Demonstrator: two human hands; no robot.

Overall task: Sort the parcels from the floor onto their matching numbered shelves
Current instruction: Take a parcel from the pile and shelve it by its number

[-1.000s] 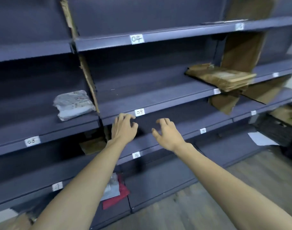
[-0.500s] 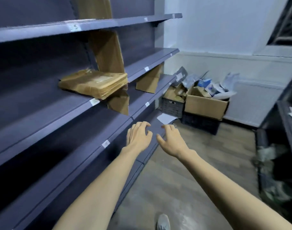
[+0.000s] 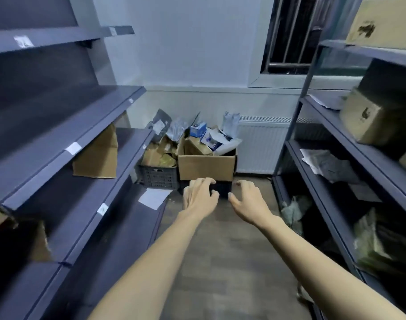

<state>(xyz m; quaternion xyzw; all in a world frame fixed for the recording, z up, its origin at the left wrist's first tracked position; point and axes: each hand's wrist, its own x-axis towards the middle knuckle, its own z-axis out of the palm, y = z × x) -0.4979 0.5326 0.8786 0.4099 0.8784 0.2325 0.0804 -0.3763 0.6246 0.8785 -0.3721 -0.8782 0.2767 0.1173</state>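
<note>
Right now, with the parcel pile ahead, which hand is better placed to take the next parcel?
Slightly the left. Both hands are empty and outstretched, but the left hand lines up with the cardboard box and crate of parcels, while the right hand points past the box's right edge.

white wall [image 3: 186, 42], barred window [image 3: 289, 33]; wood floor [image 3: 232, 262]

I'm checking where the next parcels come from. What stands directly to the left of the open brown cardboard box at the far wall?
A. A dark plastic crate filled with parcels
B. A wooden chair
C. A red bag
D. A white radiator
A: the dark plastic crate, filled with parcels, stands directly left of the open brown cardboard box; the white radiator is on its right.
</note>
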